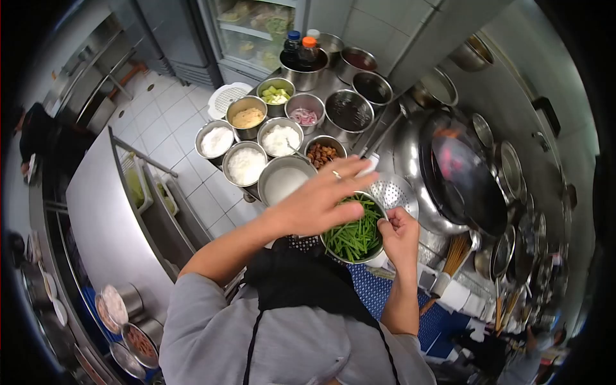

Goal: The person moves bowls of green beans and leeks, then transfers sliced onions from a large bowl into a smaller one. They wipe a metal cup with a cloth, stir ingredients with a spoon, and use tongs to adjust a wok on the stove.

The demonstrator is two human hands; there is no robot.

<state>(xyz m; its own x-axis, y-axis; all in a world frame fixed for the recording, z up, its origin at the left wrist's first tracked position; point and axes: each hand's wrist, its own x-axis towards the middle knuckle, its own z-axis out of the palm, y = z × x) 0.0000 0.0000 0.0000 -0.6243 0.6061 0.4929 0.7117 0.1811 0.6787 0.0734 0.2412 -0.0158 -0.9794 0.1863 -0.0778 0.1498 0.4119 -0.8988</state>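
A round steel pot (326, 247) full of cut green stalks (359, 234) is in front of my apron. My right hand (400, 239) pinches its right rim between thumb and fingers. My left hand (327, 197) reaches over the pot's upper left side with fingers stretched out, a ring on one of them. Nothing shows in that hand, though its palm side is hidden. Close by the left hand are a pot of pale liquid (282, 183) and a pot of brown chunks (321, 154). A perforated steel strainer (391, 192) lies just beyond the right hand.
Several steel pots of white powder (246, 167), red onion (304, 116) and dark liquid (348, 110) crowd the counter ahead. To the right, a large black wok (459, 173) shows a pink-red glow. A steel worktop (106, 199) is on the left; a person (54, 138) stands beyond.
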